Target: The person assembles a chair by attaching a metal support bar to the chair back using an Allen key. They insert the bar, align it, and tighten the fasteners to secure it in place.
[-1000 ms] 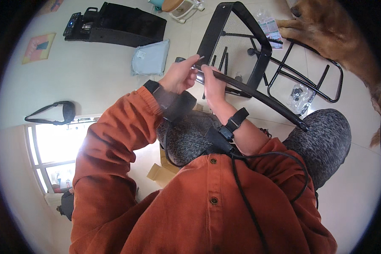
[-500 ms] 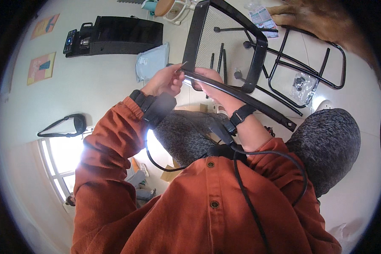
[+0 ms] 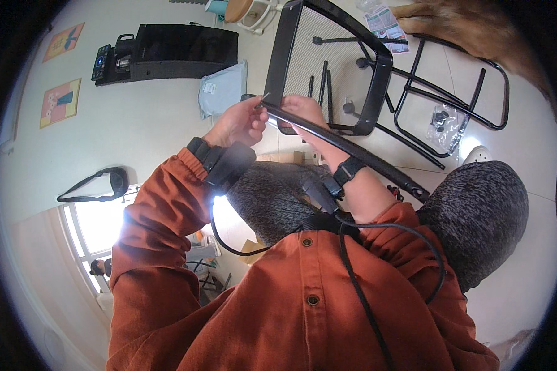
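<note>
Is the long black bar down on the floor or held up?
Held up: the right hand holds the long black bar near one end, where the left hand is too.

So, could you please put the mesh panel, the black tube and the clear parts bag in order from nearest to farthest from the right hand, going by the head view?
1. Black tube, in the right hand.
2. Mesh panel, just ahead of it.
3. Clear parts bag, farther off, to the right.
</note>
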The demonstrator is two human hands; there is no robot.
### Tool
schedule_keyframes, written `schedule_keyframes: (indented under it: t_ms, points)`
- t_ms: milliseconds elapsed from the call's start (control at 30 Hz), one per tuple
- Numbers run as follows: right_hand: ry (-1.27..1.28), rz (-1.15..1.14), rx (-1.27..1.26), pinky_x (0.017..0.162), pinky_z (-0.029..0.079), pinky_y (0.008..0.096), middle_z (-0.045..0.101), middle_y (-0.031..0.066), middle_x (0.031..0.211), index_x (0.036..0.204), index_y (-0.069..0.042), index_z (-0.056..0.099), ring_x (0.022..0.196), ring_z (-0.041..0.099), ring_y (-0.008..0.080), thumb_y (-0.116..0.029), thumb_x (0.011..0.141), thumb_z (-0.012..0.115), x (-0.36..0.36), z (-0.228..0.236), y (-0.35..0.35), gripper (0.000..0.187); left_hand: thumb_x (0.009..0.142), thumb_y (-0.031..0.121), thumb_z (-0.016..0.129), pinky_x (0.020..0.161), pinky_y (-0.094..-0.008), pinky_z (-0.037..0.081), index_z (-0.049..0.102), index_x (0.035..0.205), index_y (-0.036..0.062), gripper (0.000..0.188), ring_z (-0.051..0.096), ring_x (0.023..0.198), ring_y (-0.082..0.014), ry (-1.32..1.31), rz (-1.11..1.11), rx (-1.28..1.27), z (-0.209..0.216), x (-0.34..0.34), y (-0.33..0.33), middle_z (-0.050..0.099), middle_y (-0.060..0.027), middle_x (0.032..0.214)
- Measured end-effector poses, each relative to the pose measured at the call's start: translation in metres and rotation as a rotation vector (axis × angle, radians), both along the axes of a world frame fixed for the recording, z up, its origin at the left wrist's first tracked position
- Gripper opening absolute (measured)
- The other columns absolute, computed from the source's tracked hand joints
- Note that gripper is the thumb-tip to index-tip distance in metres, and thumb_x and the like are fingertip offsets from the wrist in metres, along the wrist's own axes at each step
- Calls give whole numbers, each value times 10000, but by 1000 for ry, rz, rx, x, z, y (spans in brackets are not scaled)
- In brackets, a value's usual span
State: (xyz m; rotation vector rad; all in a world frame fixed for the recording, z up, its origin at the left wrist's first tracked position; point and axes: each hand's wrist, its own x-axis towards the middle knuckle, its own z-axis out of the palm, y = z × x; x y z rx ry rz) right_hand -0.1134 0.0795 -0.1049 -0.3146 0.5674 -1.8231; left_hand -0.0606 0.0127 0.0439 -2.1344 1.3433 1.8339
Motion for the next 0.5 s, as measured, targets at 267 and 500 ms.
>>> schedule_keyframes:
  t_ms: [267,500]
  points:
    - [111,321,-13,555,440,175,616,10,767,1013,22,639,635,565,64,-138,887,559,-33,-1,17,219,941,377,462,376,-153,270,497,801,89,322,341,458,-22,15,-12,63,2,3,0,452,56,625]
    - [-34,214,-49,718,463,184,604,20,883,1050,-3,624,785,564,66,-168,878,578,-12,-1,7,243,936,403,463,373,-150,271,496,803,105,328,326,444,-12,18,-4,12,0,5,-5,443,81,612]
